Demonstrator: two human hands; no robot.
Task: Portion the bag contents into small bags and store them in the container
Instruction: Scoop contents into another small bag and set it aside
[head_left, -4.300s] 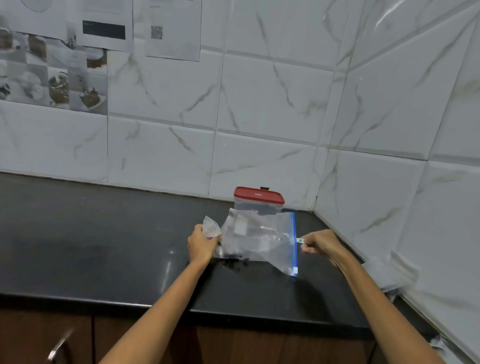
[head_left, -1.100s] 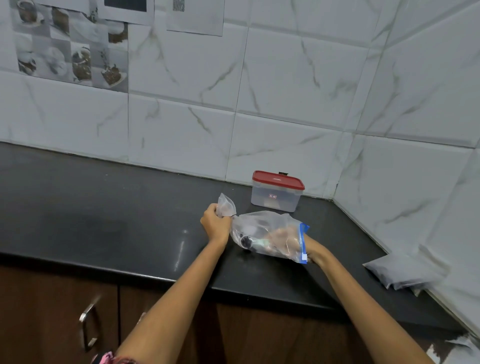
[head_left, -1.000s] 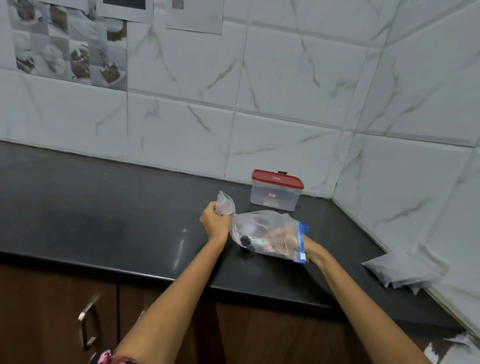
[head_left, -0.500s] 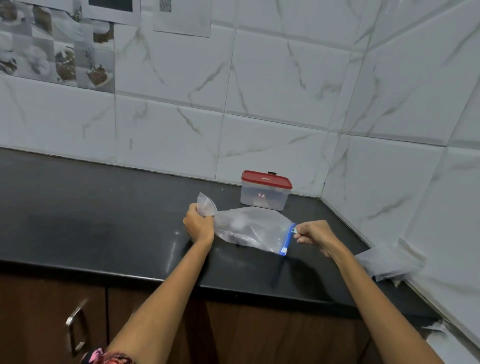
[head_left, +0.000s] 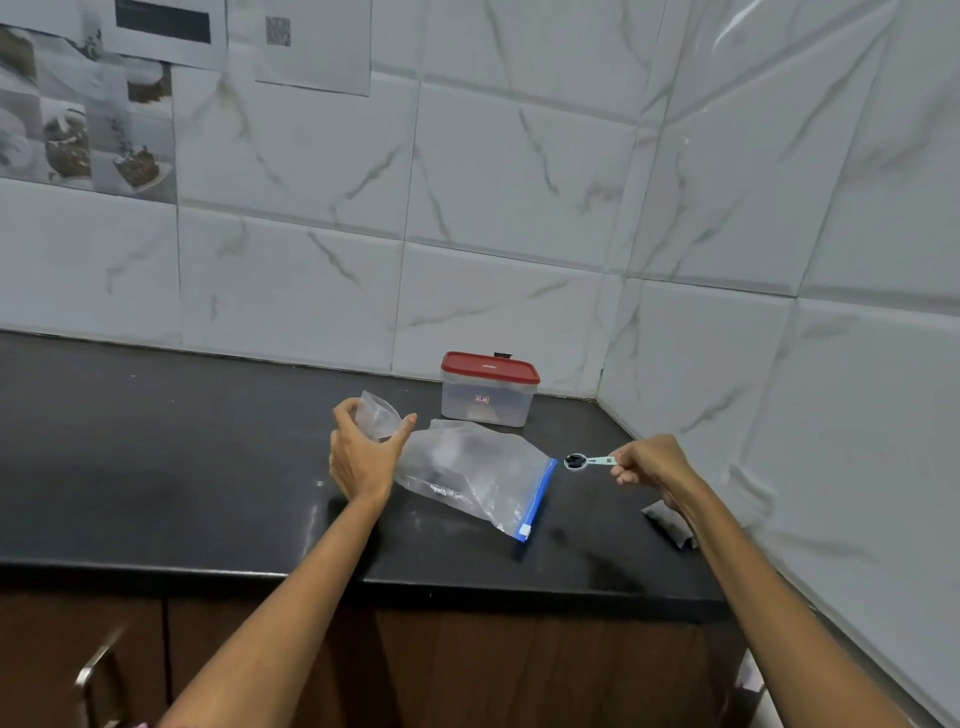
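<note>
Right hand (head_left: 649, 460) had pulled the scoop (head_left: 584, 461) out of the big bag (head_left: 478, 470), fingers pinching its handle. Left hand (head_left: 363, 457) still gripped the small bag (head_left: 376, 418). Container (head_left: 488, 389) sat beyond the fingers on the black counter (head_left: 156, 467); tiled walls (head_left: 519, 182).

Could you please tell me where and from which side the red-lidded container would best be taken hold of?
Probably by its clear side walls just under the red lid: the container stands upright with its lid on. Come from the front, since the tiled wall is right behind it.
</note>
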